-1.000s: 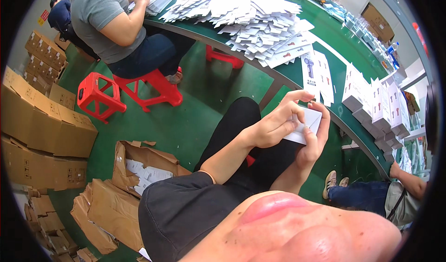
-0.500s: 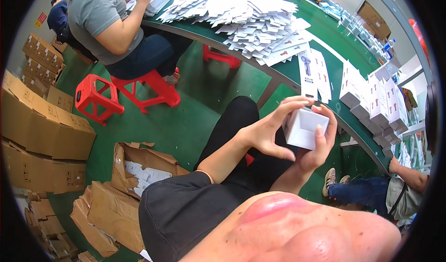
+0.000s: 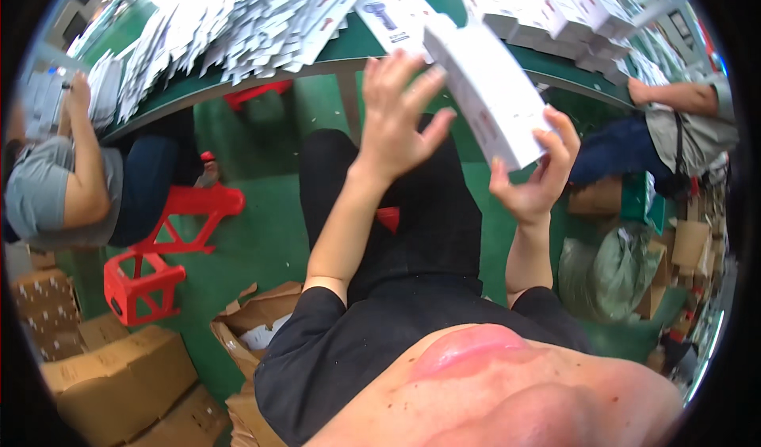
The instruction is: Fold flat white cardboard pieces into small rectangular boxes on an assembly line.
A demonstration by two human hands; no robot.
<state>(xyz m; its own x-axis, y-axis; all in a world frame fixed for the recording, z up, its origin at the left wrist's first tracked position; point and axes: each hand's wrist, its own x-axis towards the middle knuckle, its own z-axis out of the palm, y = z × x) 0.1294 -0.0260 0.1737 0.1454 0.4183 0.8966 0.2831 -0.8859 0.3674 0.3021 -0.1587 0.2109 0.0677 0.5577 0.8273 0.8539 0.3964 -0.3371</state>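
A long white carton (image 3: 499, 90) is tilted over my lap, its far end by the table edge. My right hand (image 3: 539, 181) grips its near end between thumb and fingers. To the left of the carton, my left hand (image 3: 396, 118) is open with fingers spread and slightly blurred. Its fingertips are close to the carton's left side; I cannot tell if they touch it. Just beyond lies a flat white carton (image 3: 388, 15) printed with a dark device picture, on the green table (image 3: 357, 47).
Flat white cartons (image 3: 269, 27) are heaped on the table; assembled boxes (image 3: 547, 7) stand at the right. A person (image 3: 63, 177) sits at left beside red stools (image 3: 143, 280). Another person's arm (image 3: 682, 94) reaches the table at right. Brown cartons (image 3: 127, 383) stand lower left.
The carton has swung from showing its hollow end to lying lengthwise away from me. My left hand has come off it and opened. The view has turned right.
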